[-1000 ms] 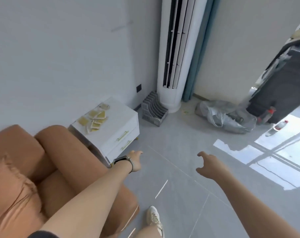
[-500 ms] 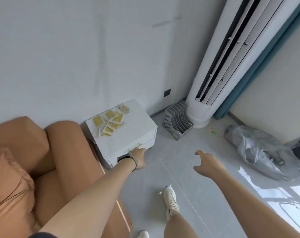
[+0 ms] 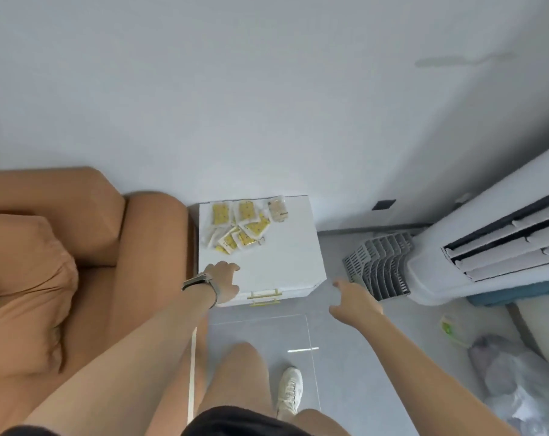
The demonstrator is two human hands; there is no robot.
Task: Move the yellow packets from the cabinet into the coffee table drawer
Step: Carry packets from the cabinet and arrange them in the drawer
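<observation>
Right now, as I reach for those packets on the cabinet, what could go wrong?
1. The packets lie loose and overlapping near the back edge of the cabinet; a one-handed grab by your left hand may leave some behind or push them off toward the wall.
2. The pale packet at the far end differs from the yellow ones; you might scoop it up by mistake.

No text, label, brand, number or sign could be read anywhere. The small yellow packets in clear wrappers, lying on top of the white two-drawer cabinet, carried dark specks of print too small and blurred to make out. The pale packet beside them bore a dark strip, equally unreadable.
</observation>
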